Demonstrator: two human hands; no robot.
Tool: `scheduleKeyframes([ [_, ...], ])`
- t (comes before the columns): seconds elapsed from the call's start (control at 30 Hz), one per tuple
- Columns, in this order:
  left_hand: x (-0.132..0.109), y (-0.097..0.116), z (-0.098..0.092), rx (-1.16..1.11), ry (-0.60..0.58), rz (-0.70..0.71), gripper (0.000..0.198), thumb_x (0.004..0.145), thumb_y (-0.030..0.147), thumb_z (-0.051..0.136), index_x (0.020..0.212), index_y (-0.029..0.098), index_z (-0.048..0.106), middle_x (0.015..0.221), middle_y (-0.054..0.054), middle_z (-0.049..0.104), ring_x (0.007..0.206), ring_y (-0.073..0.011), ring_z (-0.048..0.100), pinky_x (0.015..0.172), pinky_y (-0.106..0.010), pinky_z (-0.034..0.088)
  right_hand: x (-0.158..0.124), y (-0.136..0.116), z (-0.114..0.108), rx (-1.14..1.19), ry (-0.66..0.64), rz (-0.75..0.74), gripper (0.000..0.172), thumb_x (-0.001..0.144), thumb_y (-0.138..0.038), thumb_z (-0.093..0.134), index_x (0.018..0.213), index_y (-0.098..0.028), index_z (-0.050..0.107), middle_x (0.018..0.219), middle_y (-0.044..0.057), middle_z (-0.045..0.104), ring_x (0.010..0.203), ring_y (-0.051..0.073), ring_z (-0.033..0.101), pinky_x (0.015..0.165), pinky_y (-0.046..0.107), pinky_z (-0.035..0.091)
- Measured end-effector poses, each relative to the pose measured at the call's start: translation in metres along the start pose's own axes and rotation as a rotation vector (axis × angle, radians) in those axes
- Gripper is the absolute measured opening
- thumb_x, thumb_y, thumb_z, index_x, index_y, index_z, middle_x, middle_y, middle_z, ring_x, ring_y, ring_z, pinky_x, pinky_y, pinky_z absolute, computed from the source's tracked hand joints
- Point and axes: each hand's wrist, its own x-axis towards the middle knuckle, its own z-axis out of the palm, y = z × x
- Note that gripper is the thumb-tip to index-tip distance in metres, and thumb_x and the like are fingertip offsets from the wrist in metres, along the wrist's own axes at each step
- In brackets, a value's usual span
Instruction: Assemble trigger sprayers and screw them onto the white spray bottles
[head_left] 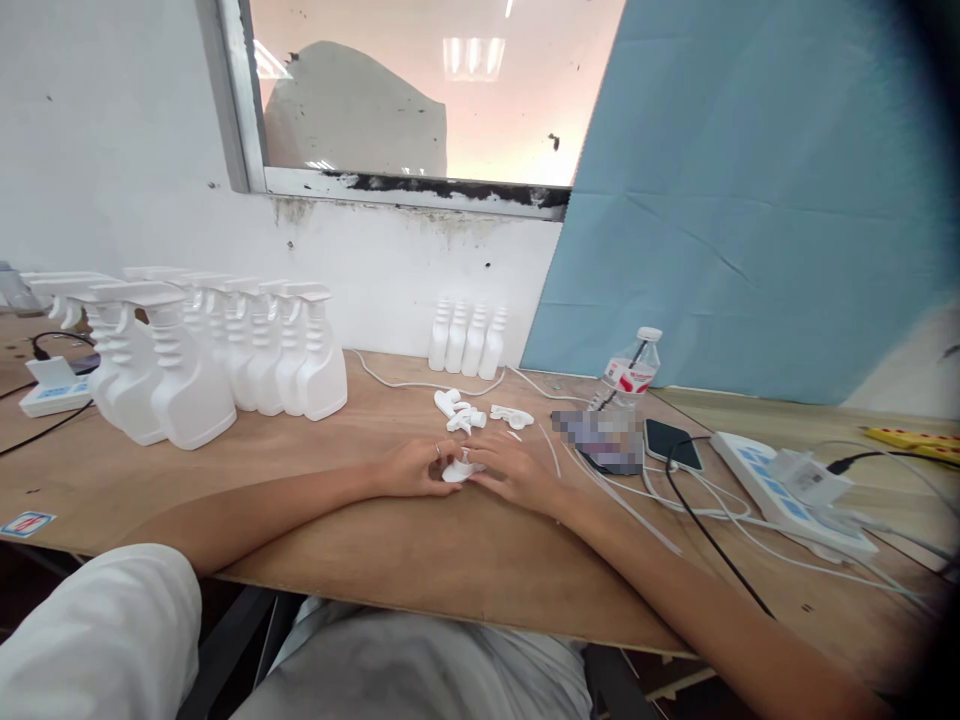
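Note:
Both of my hands meet over the table, on a small white plastic sprayer part (457, 470). My left hand (415, 468) pinches it from the left with thumb and fingers, a ring showing on one finger. From the right, the curled fingers of my right hand (517, 470) grip the same part. Some of it is hidden by the fingers. Just beyond my hands lie loose white trigger sprayer heads (466, 418) and a white plastic sprayer piece (511, 416).
Spray bottles with trigger heads (191, 390) crowd the left. Several headless white bottles (454, 345) stand by the wall. Rightward are a clear drink bottle (634, 370), a blurred-out item (607, 440), a phone (673, 444), a power strip (787, 500) and tangled cables (720, 510).

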Motion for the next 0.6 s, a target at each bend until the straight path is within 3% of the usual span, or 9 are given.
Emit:
scheduleKeyframes([
  [0.27,0.001,-0.005,-0.001,-0.030,-0.025,0.038,0.035,0.081,0.036,0.063,0.112,0.020,0.059,0.087,-0.002,0.065,0.072,-0.0147,0.056,0.066,-0.026,0.044,0.001,-0.001,-0.002,-0.028,-0.028,-0.016,0.031,0.097,-0.029,0.045,0.125,-0.024,0.058,0.121,0.011,0.066,0.113,0.025,0.060,0.095,0.046,0.047],
  [0.6,-0.001,-0.008,0.002,0.006,-0.012,0.016,0.036,0.080,0.034,0.061,0.113,0.021,0.056,0.082,0.000,0.063,0.067,-0.0132,0.054,0.066,-0.025,0.044,0.005,-0.015,-0.002,-0.052,-0.091,0.123,0.034,0.094,-0.025,0.048,0.127,-0.020,0.051,0.134,0.016,0.052,0.126,0.028,0.049,0.102,0.049,0.042],
])
